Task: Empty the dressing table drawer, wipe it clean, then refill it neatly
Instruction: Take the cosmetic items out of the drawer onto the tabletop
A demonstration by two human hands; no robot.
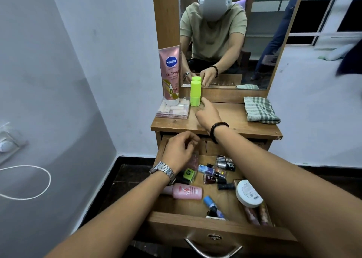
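The wooden drawer (215,225) of the dressing table stands pulled out and holds several cosmetics: a pink bottle (186,192) lying flat, a white jar (248,194), dark nail-polish bottles (213,174), a yellow-green bottle (189,174) and a blue tube (210,203). My left hand (180,150) hovers over the drawer's back left corner with loosely curled fingers, just above a clear pinkish item (194,159). My right hand (207,113) rests on the tabletop (235,125), fingers relaxed, beside an upright lime-green bottle (195,93).
A pink Vaseline tube (170,71) stands on a clear plastic box (172,111) at the tabletop's back left. A folded green checked cloth (260,111) lies at the back right. The mirror (225,32) rises behind. A white cable (29,179) hangs on the left wall.
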